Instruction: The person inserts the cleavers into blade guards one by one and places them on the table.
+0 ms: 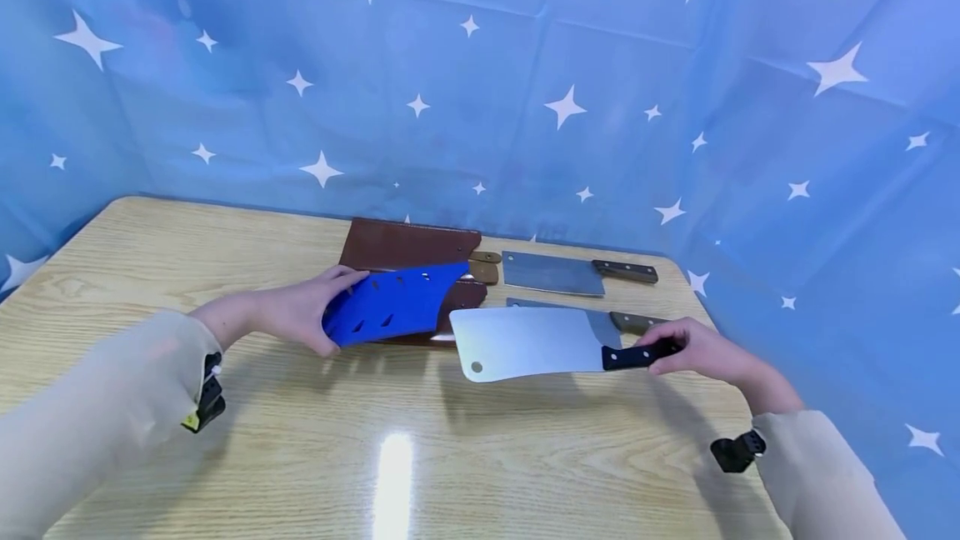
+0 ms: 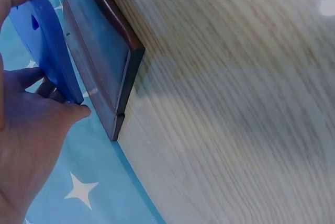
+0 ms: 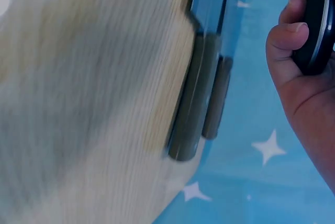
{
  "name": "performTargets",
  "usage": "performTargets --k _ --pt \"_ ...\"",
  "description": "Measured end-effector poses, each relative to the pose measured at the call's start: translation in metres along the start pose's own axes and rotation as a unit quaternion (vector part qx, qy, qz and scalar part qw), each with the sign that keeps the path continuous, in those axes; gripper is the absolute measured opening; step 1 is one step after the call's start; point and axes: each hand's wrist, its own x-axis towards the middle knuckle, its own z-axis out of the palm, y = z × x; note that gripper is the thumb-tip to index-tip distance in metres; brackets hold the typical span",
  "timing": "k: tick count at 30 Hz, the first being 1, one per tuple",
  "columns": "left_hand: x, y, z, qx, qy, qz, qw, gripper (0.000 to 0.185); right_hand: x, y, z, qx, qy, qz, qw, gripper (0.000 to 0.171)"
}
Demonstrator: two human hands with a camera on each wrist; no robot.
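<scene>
My left hand [image 1: 303, 311] grips a blue slotted blade guard [image 1: 397, 300] by its left end, thumb on one edge and fingers on the other. It is held up off the table, over the brown sheaths. Across from it, my right hand [image 1: 699, 348] holds a cleaver [image 1: 528, 344] by its black riveted handle [image 3: 314, 25]. The broad blade points left, its tip end close to the guard's open right end but outside it. Behind this blade lies a second cleaver with a brownish handle [image 1: 628, 323], partly hidden.
Two dark brown sheaths lie on the wooden table [image 1: 285, 457], the rear sheath [image 1: 405, 245] with a tan strap [image 1: 486, 272] beside it. Another cleaver [image 1: 555, 272] with a dark wooden handle lies at the back right. A blue star-patterned curtain [image 1: 480, 140] stands behind the table.
</scene>
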Motion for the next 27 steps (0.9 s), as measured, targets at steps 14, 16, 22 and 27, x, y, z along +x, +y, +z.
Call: performTargets --k 14,16,22,27 --pt "0.003 -0.003 0.001 -0.019 -0.015 -0.004 0.9997 0.105 0.016 -0.003 0.002 0.024 -0.024 -0.005 0.999 0.024" --pt "0.003 -0.004 0.002 -0.021 -0.018 -0.005 0.9996 0.105 0.016 -0.002 0.002 0.024 -0.025 -0.004 0.999 0.024" --pt "0.002 -0.003 0.002 -0.008 -0.011 -0.01 0.9999 0.104 0.017 -0.002 0.002 0.026 -0.029 -0.001 0.999 0.026" --pt "0.001 -0.003 0.002 0.01 -0.006 -0.008 0.9999 0.106 0.019 0.0 0.003 0.026 -0.029 0.006 0.999 0.027"
